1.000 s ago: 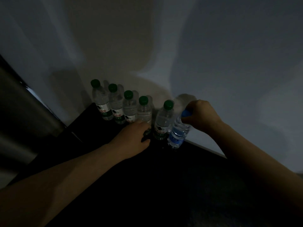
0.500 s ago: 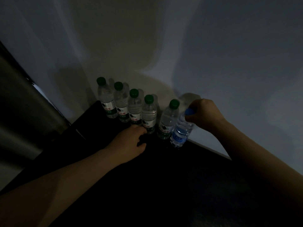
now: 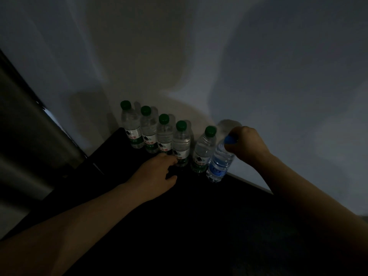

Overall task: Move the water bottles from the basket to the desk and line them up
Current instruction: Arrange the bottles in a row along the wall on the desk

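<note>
We find five clear green-capped bottles (image 3: 165, 134) standing in a row on the dark desk (image 3: 199, 216), against the wall (image 3: 179, 56), with white-and-green labels facing us. The left grip (image 3: 155, 174) lies at the foot of the fourth bottle with its fingers curled. The dim light hides whether it holds anything. At the row's right end stands the blue-capped bottle (image 3: 219, 162), its top tilted to the right. The right grip (image 3: 246, 144) closes round its cap and covers part of it. The label print is illegible.
</note>
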Demonstrator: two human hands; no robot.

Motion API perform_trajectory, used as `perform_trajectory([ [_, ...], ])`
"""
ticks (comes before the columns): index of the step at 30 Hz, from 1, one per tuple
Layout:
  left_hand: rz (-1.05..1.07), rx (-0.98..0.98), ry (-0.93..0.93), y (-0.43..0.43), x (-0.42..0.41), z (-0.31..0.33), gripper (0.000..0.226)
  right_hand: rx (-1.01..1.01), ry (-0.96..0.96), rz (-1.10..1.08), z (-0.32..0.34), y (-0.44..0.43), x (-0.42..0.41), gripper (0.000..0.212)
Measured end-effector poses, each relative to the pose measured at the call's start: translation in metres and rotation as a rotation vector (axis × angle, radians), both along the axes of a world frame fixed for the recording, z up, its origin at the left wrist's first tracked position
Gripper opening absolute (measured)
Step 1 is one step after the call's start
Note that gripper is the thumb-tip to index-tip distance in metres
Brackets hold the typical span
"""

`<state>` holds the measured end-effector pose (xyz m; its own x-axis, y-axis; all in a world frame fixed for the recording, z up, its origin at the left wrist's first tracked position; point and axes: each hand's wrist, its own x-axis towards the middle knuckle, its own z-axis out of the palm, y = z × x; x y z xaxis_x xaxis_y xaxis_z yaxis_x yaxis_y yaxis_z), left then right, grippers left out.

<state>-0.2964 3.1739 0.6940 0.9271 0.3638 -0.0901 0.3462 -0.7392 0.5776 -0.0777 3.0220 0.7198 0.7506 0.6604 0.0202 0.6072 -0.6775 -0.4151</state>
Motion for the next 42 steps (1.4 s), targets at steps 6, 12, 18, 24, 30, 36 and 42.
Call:
perform_trajectory([
  [6,0.015,0.021,-0.005,0.001,-0.008,0.005,0.046,0.028,-0.017,0.009,-0.001,-0.001,-0.007,0.026],
  [12,0.015,0.034,-0.013,0.000,-0.009,0.007,0.045,0.051,-0.018,0.023,-0.001,-0.002,-0.011,0.024],
  [18,0.015,0.052,-0.010,0.000,-0.016,0.009,0.045,0.069,-0.040,-0.005,-0.005,-0.002,-0.014,0.023],
  [24,0.032,0.037,-0.026,0.000,-0.029,0.021,0.046,0.161,0.093,-0.110,0.002,-0.014,-0.029,0.060],
  [30,0.028,-0.044,-0.020,-0.013,-0.058,0.040,0.042,0.038,0.081,0.016,0.024,-0.062,-0.096,0.037],
  [36,-0.013,-0.094,0.026,-0.039,-0.112,0.053,0.040,-0.138,0.144,0.133,0.041,-0.100,-0.180,0.031],
  [42,-0.022,-0.180,0.033,-0.070,-0.178,0.054,0.037,-0.125,0.195,0.159,0.047,-0.130,-0.252,0.027],
])
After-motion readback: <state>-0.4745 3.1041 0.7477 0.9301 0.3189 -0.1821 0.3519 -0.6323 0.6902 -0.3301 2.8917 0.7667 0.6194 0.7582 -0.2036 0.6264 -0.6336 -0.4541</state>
